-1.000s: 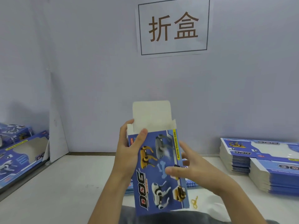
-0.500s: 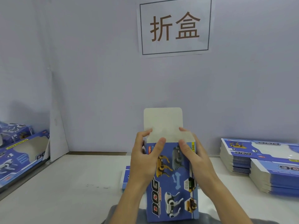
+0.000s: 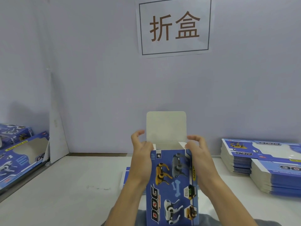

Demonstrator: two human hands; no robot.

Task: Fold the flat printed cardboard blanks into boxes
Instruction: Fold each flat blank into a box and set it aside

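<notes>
We hold the blue printed cardboard box with robot-dog pictures (image 3: pixel 171 185) upright above the white worktop (image 3: pixel 65 193), already opened into a sleeve. Our left hand (image 3: pixel 141 154) and right hand (image 3: pixel 197 154) clasp its upper corners, one on each side. The fingers curl at the two small white side flaps (image 3: pixel 182 144), and each grip looks closed on the box edge, though the fingertip contact is partly hidden. The tall plain top flap (image 3: pixel 166 126) stands straight up.

We judge the top closure is the step in hand. If the side flaps are not folded fully inward first, the top flap may catch on them and crease or buckle. Squeezing the thin walls too hard could collapse the sleeve. More flat blue blanks (image 3: pixel 260 157) wait stacked at our right.
</notes>
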